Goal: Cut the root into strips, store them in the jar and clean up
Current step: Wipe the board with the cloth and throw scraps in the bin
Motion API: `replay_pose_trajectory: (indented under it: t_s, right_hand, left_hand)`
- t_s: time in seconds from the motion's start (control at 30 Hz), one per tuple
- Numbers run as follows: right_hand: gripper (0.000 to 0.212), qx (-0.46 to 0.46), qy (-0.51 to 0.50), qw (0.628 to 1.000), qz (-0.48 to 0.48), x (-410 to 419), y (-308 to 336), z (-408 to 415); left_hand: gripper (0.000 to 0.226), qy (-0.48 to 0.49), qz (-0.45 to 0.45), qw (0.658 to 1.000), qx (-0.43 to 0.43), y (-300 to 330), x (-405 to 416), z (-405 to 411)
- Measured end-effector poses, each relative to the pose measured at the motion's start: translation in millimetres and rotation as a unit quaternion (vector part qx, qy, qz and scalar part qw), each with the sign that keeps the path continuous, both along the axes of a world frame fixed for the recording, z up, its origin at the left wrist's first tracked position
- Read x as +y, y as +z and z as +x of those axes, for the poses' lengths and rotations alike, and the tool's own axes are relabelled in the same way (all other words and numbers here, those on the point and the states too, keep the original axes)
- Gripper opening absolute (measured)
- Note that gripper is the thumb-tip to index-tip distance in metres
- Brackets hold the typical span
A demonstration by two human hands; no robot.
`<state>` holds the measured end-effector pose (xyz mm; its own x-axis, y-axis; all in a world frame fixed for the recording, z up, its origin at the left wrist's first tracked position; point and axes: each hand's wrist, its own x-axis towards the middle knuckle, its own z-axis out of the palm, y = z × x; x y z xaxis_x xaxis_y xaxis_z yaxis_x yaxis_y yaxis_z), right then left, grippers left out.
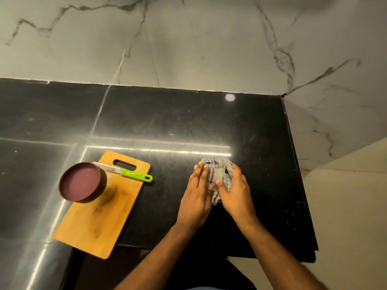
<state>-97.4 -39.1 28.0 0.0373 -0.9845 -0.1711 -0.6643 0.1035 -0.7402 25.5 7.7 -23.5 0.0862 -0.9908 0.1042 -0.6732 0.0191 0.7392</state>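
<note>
Root strips could not be seen; the jar point(83, 182) stood on the cutting board point(100, 208) near the table's point(167, 122) front-left part, its maroon lid on, so the strips were presumably inside. The knife point(125, 172) lay across the board's far end, its green handle overhanging the board's right edge. That put the job, as I judged it, in the clean-up step. Both hands were on a crumpled striped cloth point(219, 174) towards the table's front-right corner. The left hand point(196, 197) lay with fingers nearly straight, pressing the cloth's left side. The right hand point(234, 189) had its fingers curled over the cloth's right side, bunching it. Next would likely come gathering the cloth into a firm wad and sweeping it over the dark surface, which called for steady downward pressure.
</note>
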Motion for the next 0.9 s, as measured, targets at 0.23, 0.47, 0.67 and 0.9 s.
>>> replay_pose_trajectory:
  t_s: [0.23,0.47,0.67,0.9]
  right_hand:
    - [0.050,-0.110,0.093,0.988,-0.056,-46,18,90]
    - [0.050,-0.026,0.157,0.987,-0.007,-91,-5,127]
    - [0.037,-0.215,-0.080,0.964,0.137,-99,2,120]
    - [0.038,-0.263,-0.206,0.933,0.134,-105,5,66]
  left_hand:
    - [0.054,0.108,0.007,0.994,0.034,17,-36,66]
    - [0.058,0.052,0.085,0.979,-0.178,6,-90,114]
    - [0.068,-0.009,0.087,0.955,-0.284,-10,-104,103]
    - [0.069,-0.150,0.061,0.946,-0.282,1,-139,57]
